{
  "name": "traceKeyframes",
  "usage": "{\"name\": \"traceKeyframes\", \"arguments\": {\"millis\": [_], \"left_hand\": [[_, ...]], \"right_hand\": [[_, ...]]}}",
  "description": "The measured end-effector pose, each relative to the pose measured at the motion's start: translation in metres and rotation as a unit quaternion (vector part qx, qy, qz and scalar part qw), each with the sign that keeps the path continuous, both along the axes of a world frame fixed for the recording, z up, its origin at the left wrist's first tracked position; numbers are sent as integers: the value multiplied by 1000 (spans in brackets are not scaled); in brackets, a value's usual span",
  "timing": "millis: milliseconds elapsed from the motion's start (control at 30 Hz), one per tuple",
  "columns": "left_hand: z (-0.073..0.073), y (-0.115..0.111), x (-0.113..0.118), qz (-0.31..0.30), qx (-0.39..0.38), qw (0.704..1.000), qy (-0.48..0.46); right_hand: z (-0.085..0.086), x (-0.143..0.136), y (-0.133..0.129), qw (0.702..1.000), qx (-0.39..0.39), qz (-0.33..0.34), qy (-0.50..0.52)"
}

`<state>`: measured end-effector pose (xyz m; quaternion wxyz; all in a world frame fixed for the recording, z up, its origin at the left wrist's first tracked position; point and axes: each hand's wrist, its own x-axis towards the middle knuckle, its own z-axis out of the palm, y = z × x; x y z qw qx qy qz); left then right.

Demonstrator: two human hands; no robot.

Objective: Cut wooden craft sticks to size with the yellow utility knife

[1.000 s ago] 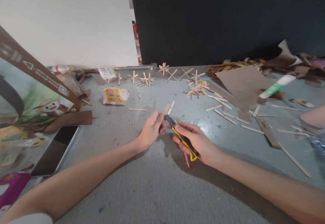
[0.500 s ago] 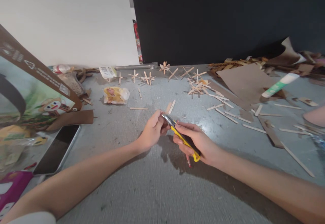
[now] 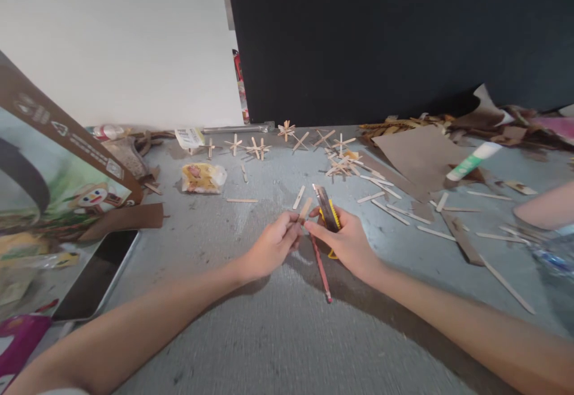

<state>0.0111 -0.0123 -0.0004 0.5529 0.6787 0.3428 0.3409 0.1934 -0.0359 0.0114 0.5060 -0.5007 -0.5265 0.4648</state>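
Between its fingertips my left hand [image 3: 271, 242] pinches a short wooden craft stick [image 3: 305, 208], tilted up and away from me. My right hand [image 3: 347, 236] is wrapped round a yellow and black utility knife [image 3: 330, 214], its metal tip pointing forward. The right thumb reaches across to the base of the stick, close to my left fingers. Under the right hand a red pencil [image 3: 321, 269] lies on the grey table. Another short stick [image 3: 298, 197] with a dark mark rests just beyond my left hand.
Crossed-stick pieces [image 3: 259, 148] stand along the back. Loose sticks [image 3: 390, 211], cardboard [image 3: 410, 155] and a green-white glue stick [image 3: 474, 161] lie to the right, near another person's arm [image 3: 545, 205]. A yellow packet [image 3: 203, 178], a phone [image 3: 97, 275] and a printed bag [image 3: 89, 168] are at left.
The knife has swung from pointing left at my left fingertips to pointing forward, away from the stick. My right thumb now touches the stick, and more of the pencil shows.
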Motion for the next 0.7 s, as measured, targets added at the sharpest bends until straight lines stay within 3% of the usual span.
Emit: {"name": "traceKeyframes", "arguments": {"millis": [167,367,467,567,700], "left_hand": [[1,0,-2,-34,51,995,77],[1,1,-2,-36,82,990,107],[3,0,-2,-35,79,991,102],[5,0,-2,1,70,993,91],[4,4,-3,114,73,988,69]], "right_hand": [[-2,-1,1,999,4,42,-13],[-5,0,4,994,-43,76,61],[-5,2,7,993,-45,60,93],[-5,9,16,994,-25,-10,108],[-9,21,26,988,-5,-50,148]]}}
